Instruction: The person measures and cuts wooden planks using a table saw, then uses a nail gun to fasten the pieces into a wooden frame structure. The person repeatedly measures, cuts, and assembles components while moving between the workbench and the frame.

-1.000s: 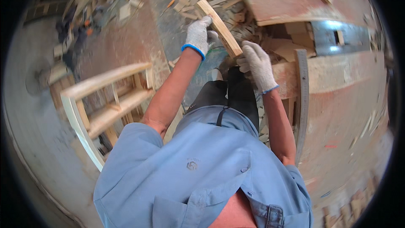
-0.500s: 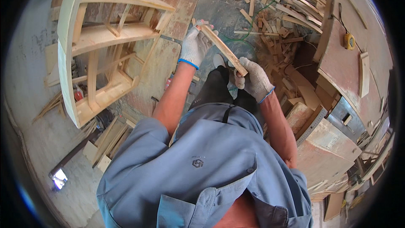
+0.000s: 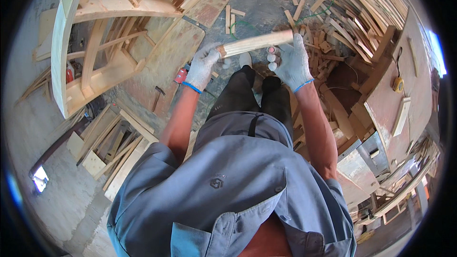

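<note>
Stained grey floor [image 3: 266,4], pale wooden furniture frame [image 3: 116,5] at left, worn reddish tabletop [image 3: 416,90] at right, bright light [image 3: 437,53] beyond

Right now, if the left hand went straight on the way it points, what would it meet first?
Beyond the wooden piece it holds, the left hand would probably meet loose wooden strips first, though they lie on the floor, so it may pass above.

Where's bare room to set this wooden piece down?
The brown board looks bare between the wooden frame and left hand, beyond the hammer; so does the tabletop right of the tape measure. Right of the right hand, offcuts and stacked strips crowd the floor.
</note>
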Demonstrator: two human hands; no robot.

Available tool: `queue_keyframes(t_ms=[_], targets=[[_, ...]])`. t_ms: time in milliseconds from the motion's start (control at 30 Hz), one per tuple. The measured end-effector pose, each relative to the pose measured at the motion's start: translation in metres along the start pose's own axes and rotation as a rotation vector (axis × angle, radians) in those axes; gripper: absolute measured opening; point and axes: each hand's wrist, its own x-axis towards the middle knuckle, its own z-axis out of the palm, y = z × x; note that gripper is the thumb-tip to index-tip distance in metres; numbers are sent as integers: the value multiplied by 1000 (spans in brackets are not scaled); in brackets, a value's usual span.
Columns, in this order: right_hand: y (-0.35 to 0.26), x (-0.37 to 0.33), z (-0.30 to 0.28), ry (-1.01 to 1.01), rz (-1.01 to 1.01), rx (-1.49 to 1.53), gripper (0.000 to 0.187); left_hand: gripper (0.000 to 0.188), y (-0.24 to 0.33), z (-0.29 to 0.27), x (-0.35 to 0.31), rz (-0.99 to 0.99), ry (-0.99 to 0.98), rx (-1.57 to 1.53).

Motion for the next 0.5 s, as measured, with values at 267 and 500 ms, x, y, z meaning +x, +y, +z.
queue_keyframes(t_ms=[267,500], targets=[[40,76,-4,136,87,-344,53,25,-64,-64,-8,-208,164,-141],[69,65,-54,313,149,-536,34,18,-112,-163,6,-293,704,-224]])
